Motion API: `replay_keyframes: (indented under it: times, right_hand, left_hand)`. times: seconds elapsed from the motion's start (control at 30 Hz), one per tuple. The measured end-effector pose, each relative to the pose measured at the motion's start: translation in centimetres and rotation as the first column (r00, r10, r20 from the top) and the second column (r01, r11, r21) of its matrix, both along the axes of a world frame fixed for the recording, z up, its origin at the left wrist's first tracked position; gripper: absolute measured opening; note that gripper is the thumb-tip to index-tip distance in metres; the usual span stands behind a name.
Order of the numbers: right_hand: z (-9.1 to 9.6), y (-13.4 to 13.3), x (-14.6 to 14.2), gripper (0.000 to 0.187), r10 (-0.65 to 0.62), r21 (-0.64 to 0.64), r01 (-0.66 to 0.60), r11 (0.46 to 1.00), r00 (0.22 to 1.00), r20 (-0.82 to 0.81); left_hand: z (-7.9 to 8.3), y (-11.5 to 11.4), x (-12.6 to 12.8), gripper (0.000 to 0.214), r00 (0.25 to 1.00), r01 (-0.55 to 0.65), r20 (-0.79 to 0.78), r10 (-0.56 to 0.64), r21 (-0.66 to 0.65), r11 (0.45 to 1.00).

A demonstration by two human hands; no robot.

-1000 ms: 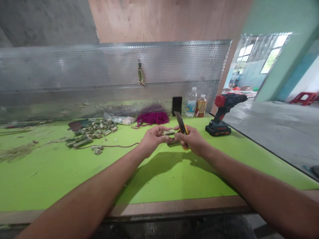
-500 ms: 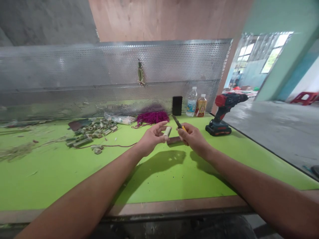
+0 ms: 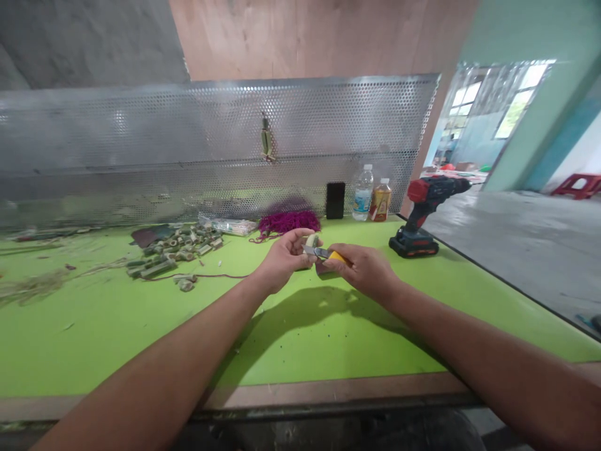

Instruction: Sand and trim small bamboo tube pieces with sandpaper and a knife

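Near the back edge of the bench [image 3: 188, 344], towards its right edge, we see a clear bottle [image 3: 363, 194] with a blue label, its fill level hard to tell, and just beside it a smaller bottle [image 3: 380, 202] of amber liquid; both are upright and white-capped. Left of them along that edge lies a transparent bag [image 3: 232, 226] of thin pale sticks, next to tangled purple string [image 3: 291, 222].

Our left hand [image 3: 282, 255] is half curled, thumb and fingertips pinching a short bamboo piece [image 3: 311, 240] over the bench, well back from its front edge. The piece's long axis runs roughly upright, its top leaning slightly right. Our right hand [image 3: 365, 264] is closed around a yellow cutter [image 3: 336, 255], whose blade points left, across the lower part of the piece; we cannot tell whether it touches.

A heap of bamboo pieces [image 3: 185, 243] lies towards the back left corner, and a drill [image 3: 417, 216] stands by the right edge.
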State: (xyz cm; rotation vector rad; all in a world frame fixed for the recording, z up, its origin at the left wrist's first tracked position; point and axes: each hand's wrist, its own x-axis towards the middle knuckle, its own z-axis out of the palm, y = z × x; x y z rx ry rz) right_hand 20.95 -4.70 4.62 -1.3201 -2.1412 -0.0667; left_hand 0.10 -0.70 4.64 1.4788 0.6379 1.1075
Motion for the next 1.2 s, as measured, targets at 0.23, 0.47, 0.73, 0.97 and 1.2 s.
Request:
replay_keyframes:
  times: [0.23,0.47,0.73,0.97,1.2]
  right_hand:
    - [0.2,-0.1,0.3,0.044,-0.023,0.055,0.020,0.998,0.998,0.056]
    - [0.2,0.5,0.6,0.047,-0.089,0.043,0.087,0.995,0.995,0.044]
    - [0.3,0.5,0.6,0.047,-0.095,0.037,0.097,0.995,0.994,-0.055]
    - [0.1,0.1,0.1,0.044,-0.031,-0.015,0.032,0.999,0.998,0.049]
    - [0.5,1.1,1.4,0.050,-0.191,0.016,0.192,0.981,0.980,-0.060]
  left_hand:
    - [0.7,-0.4,0.1,0.053,0.992,-0.110,-0.060,0.109,-0.015,0.994]
    - [0.3,0.4,-0.3,0.053,0.990,-0.082,-0.114,0.083,0.017,0.996]
    - [0.6,-0.5,0.5,0.043,0.981,-0.078,-0.178,0.070,-0.039,0.996]
    - [0.7,-0.4,0.4,0.044,0.977,-0.140,-0.164,0.134,-0.027,0.990]
    - [0.8,-0.8,0.5,0.048,0.988,-0.061,-0.145,0.054,-0.044,0.997]
